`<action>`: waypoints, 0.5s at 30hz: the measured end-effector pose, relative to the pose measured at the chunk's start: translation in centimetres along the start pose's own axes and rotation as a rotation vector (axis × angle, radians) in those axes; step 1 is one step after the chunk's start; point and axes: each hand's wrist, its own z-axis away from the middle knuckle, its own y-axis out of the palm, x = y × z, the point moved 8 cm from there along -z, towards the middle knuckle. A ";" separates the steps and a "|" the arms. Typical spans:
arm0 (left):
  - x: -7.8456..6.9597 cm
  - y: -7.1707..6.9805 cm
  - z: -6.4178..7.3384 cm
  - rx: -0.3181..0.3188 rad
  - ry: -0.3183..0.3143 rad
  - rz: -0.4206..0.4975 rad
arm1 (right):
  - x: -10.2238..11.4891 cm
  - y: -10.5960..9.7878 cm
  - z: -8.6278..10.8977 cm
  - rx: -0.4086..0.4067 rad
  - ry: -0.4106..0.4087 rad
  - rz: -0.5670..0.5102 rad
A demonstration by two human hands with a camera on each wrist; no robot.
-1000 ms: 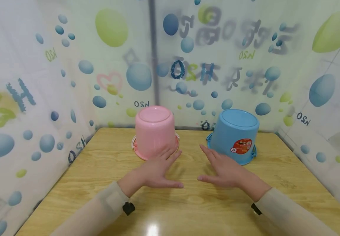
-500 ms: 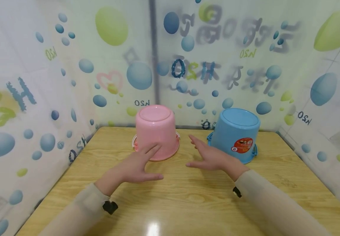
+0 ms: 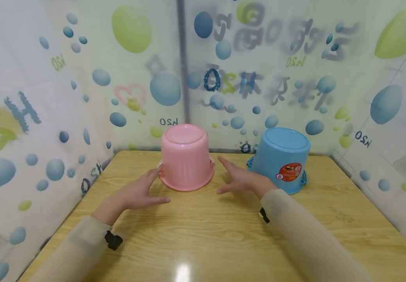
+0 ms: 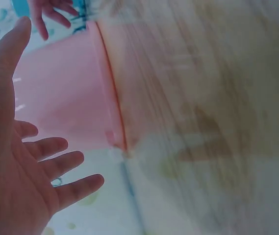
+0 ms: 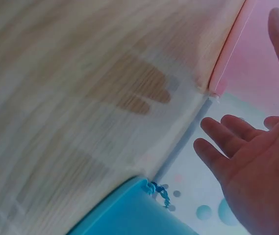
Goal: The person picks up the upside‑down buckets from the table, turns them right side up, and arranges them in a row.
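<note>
A pink bucket (image 3: 185, 160) stands upside down on the wooden table, its white handle low at its sides. To its right is a blue bucket (image 3: 281, 156), also upside down, with a red label on its front. My left hand (image 3: 137, 194) hovers at the pink bucket's left front, fingers spread and holding nothing. Between the two buckets my right hand (image 3: 241, 180) is held with its fingers extended, also holding nothing. In the left wrist view the left palm (image 4: 16, 171) faces the pink bucket's wall (image 4: 65, 93); a gap seems to lie between them.
The wooden table (image 3: 196, 243) reaches to curtains on three sides. The back curtain (image 3: 136, 70) with printed bubbles hangs right behind the buckets. Dark wrist straps (image 3: 113, 239) sit at both cuffs.
Both hands have moved to the left. The left hand has gone from in front of the pink bucket to its left side; the right hand has left the blue bucket's front. Neither bucket has moved.
</note>
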 end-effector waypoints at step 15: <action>5.7 0.6 -4.9 0.096 -0.188 0.040 | -0.3 0.6 -4.4 -0.012 0.091 -0.078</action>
